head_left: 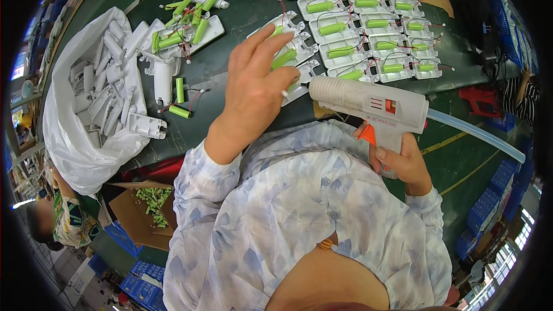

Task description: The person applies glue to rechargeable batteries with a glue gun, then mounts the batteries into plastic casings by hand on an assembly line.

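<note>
The right hand (408, 161) is clamped around the handle of a white glue gun (368, 103), its nozzle beside a white housing (309, 71). The left hand (253, 92) partly hides this housing; whether its fingertips pinch anything, I cannot tell. Just beyond, rows of cell-fitted housings (331, 28) crowd the table (253, 0). Leftward lie 2 loose green cells (180, 90), a heap of cells (200, 31) and a bulging white bag (69, 126).

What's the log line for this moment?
right hand: holding white plastic glue gun; left hand: over white plastic housings; nearby: green cylindrical batteries
</note>
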Demonstrator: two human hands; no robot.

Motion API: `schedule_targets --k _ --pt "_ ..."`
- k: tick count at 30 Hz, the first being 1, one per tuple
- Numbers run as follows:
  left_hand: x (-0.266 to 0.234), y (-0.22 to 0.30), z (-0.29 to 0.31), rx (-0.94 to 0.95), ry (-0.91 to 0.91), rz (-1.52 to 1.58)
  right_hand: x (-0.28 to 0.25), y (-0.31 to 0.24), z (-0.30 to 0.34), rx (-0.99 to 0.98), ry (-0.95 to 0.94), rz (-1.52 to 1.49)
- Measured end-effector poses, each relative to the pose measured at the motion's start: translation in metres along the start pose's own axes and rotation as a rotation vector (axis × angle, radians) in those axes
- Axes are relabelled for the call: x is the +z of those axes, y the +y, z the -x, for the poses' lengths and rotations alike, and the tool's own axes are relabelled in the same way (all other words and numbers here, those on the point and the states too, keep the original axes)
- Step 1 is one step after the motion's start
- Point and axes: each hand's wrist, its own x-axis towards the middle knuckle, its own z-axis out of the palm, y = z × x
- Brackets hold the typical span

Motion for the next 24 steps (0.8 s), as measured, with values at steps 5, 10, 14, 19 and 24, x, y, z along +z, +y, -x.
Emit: schedule_targets --k 5,10,14,19,24 --pt "0.022 -0.002 -0.005 0.013 -0.148 -0.102 -0.002 0.000 0.003 0.014 -0.002 -0.023" --pt "0.020 -0.003 -0.003 0.001 -0.119 -0.150 -0.003 0.001 0.003 0.011 0.011 -0.015" --pt "-0.011 -0.009 0.016 -0.039 0.075 -0.070 0.001 0.003 -0.003 -0.028 0.047 0.029" --pt "-0.012 -0.006 0.047 -0.053 -0.056 0.014 -0.002 0.007 -0.011 0.021 0.027 0.032" --pt "0.000 -0.008 0.056 -0.077 -0.079 -0.022 0.014 0.004 -0.006 -0.034 0.112 0.002"
